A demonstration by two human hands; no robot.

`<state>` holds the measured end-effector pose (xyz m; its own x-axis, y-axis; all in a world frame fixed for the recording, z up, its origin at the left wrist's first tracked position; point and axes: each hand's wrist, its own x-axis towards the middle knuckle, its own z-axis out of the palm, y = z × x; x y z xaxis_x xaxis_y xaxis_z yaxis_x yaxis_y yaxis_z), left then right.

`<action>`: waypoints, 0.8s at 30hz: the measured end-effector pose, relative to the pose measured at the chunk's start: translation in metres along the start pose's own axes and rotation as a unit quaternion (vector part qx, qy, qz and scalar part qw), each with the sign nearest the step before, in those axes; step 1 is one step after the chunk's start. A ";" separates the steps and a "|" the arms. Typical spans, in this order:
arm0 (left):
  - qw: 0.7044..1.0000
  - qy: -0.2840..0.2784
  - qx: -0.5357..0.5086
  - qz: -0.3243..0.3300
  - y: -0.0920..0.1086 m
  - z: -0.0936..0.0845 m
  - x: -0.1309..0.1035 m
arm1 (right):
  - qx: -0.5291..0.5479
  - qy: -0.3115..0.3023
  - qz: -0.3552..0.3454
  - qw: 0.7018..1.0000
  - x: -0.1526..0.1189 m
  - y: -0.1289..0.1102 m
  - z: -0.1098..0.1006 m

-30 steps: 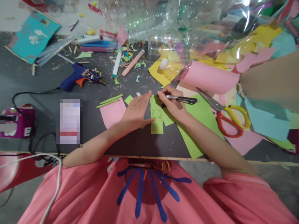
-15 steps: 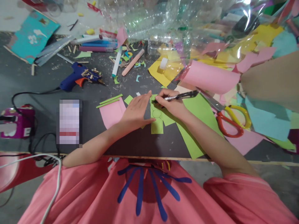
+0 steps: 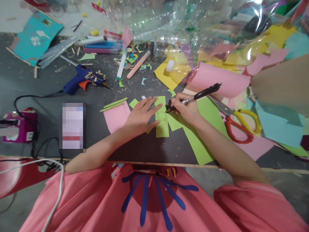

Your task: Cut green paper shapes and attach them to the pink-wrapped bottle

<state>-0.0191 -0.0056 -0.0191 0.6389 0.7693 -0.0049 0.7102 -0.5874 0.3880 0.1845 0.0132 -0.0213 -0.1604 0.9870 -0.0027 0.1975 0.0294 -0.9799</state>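
Note:
A narrow light-green paper strip lies upright before me, with a circle and curved lines drawn on it. My left hand rests with spread fingers at its left edge, fingertips on the paper. My right hand grips a black and clear pen, its tip near the strip's right edge. Under my right hand is another green piece. A large green sheet lies below my right forearm. Left of my left hand is a pink paper with two rolled green strips along its top.
Red and yellow scissors lie right of my right arm. A blue glue gun, a phone and a purple object are on the left. Markers, paper scraps and clear plastic bottles fill the back.
My right hand has moved right with the pen, off the upper part of the strip. The fingers of my left hand have spread wider, the index finger lower.

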 end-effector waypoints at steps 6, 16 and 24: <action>1.000 0.013 0.000 0.021 -0.001 0.001 -0.002 | -0.062 -0.028 -0.013 0.998 -0.001 -0.004 0.003; 0.999 0.022 0.004 0.023 -0.002 0.002 -0.002 | -0.097 -0.020 -0.022 0.995 -0.001 -0.004 0.005; 1.000 0.000 0.002 0.012 0.000 -0.001 0.000 | -0.100 -0.020 -0.024 0.995 0.000 -0.002 0.004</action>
<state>-0.0197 -0.0057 -0.0180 0.6564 0.7544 0.0049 0.6955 -0.6076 0.3837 0.1803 0.0122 -0.0202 -0.2125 0.9767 0.0313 0.3761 0.1113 -0.9199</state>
